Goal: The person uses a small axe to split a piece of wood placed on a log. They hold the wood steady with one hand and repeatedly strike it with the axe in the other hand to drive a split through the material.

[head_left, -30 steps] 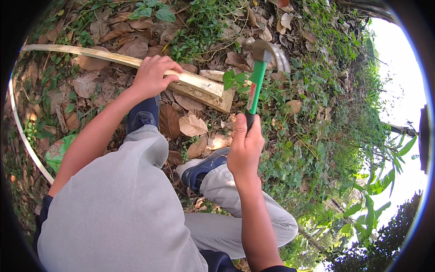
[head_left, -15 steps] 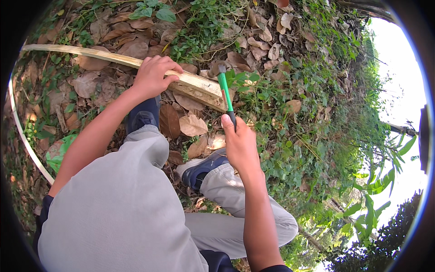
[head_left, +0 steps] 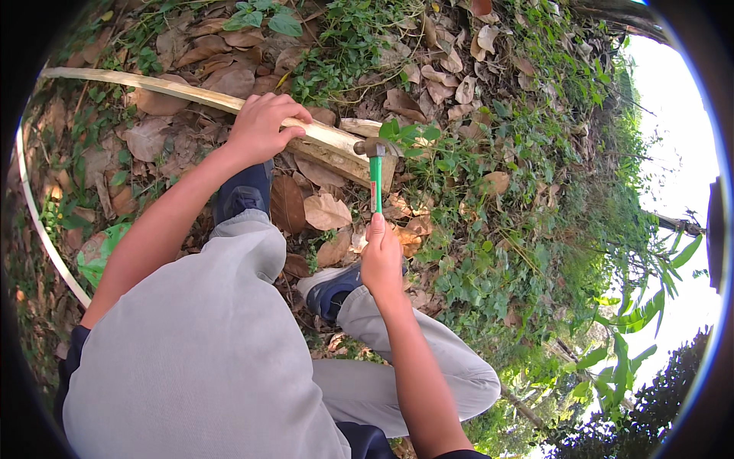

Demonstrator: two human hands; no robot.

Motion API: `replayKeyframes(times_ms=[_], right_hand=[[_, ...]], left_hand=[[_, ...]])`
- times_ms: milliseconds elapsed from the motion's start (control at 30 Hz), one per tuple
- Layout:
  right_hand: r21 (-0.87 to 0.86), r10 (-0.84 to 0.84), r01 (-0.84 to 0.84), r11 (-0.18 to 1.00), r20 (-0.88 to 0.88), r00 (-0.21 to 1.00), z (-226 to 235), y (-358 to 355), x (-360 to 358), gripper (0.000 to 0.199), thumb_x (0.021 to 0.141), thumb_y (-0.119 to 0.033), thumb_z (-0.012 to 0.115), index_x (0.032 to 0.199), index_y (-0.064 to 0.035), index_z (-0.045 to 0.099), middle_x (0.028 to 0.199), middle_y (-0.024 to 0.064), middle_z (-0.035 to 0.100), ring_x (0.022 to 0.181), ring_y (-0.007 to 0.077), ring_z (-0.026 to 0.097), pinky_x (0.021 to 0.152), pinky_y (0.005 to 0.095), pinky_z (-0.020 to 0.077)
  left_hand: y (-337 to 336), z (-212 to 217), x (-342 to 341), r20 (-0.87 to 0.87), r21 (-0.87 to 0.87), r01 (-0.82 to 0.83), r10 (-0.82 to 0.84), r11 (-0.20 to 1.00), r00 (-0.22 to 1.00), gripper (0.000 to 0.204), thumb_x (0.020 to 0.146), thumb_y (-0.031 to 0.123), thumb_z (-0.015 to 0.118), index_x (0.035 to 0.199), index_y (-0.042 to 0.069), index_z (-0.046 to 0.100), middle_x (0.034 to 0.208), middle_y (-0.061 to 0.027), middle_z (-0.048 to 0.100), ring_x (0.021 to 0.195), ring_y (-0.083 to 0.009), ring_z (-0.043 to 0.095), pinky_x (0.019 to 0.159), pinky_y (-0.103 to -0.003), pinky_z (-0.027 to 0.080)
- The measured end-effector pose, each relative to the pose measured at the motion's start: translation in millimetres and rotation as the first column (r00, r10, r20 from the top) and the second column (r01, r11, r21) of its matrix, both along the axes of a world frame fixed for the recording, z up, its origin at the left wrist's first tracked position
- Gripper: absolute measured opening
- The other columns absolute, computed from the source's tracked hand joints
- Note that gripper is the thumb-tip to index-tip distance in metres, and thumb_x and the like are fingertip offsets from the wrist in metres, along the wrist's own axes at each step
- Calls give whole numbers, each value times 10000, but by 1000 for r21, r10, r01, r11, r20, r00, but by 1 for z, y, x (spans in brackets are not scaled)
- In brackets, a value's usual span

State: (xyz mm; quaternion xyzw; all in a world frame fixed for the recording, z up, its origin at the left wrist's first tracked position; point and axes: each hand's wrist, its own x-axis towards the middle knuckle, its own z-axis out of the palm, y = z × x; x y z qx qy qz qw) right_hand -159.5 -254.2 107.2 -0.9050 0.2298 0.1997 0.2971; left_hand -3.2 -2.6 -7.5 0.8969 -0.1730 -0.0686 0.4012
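My left hand [head_left: 264, 128] is closed around a long pale wooden strip [head_left: 168, 87], gripping it near its right end. Under that end lies a second, rougher piece of wood [head_left: 336, 162], set at a slight angle. In my right hand [head_left: 381, 258] is a claw hammer [head_left: 375, 180] with a green handle, my thumb lying along the grip. The hammer's metal head covers part of the strip's right end, so whether it touches the wood I cannot tell. No nail can be made out there.
Dry brown leaves [head_left: 327, 212] and low green plants cover the ground. My blue shoe [head_left: 330, 291] is just below the wood, and my other shoe [head_left: 243, 195] is beside my left hand. A short pale wood piece [head_left: 361, 128] lies behind the strip. A thin white curved band [head_left: 38, 214] runs along the left.
My right hand has moved slightly left and down, bringing the hammer head down over the strip's right end. My left hand keeps its grip in nearly the same place.
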Motion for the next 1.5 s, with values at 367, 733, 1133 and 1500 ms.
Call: replayKeyframes(times_ms=[367, 733, 1133, 1500], right_hand=[[-43, 23, -26, 999, -59, 998, 100, 5, 73, 573, 1119, -480, 434, 926, 30, 610, 683, 170, 578, 628, 301, 565, 612, 434, 428], [-1, 9, -9, 1000, -24, 1000, 14, -9, 22, 507, 1143, -415, 361, 998, 26, 563, 770, 229, 616, 673, 422, 585, 631, 517, 431], [38, -57, 58, 998, -16, 998, 85, -16, 58, 504, 1106, -453, 505, 959, 9, 643, 665, 92, 550, 584, 173, 503, 561, 368, 396], [138, 33, -74, 988, 281, 959, 32, -9, 23, 451, 1142, -467, 360, 1015, -59, 504, 724, 27, 512, 547, 117, 459, 513, 309, 387]], left_hand=[[1, 0, -1, 5, 15, 0, 0, 1000, 1000, 166, 912, 283, 740, 1057, 204, 759, 1043, 27, 672, 1036, -216, 591, 934, -374, 389], [-1, 2, 1, -25, -3, 7, -7, 1000, 1000, 164, 916, 281, 734, 1057, 199, 757, 1047, 18, 672, 1041, -220, 589, 934, -372, 388], [0, 1, -2, -8, -4, -6, 6, 1000, 1000, 166, 915, 278, 737, 1057, 195, 757, 1034, 22, 670, 1023, -216, 585, 941, -369, 389], [0, 6, 0, -44, 14, 3, -3, 1000, 999, 168, 920, 278, 723, 1066, 205, 762, 1051, 24, 690, 1057, -217, 598, 966, -381, 392]])
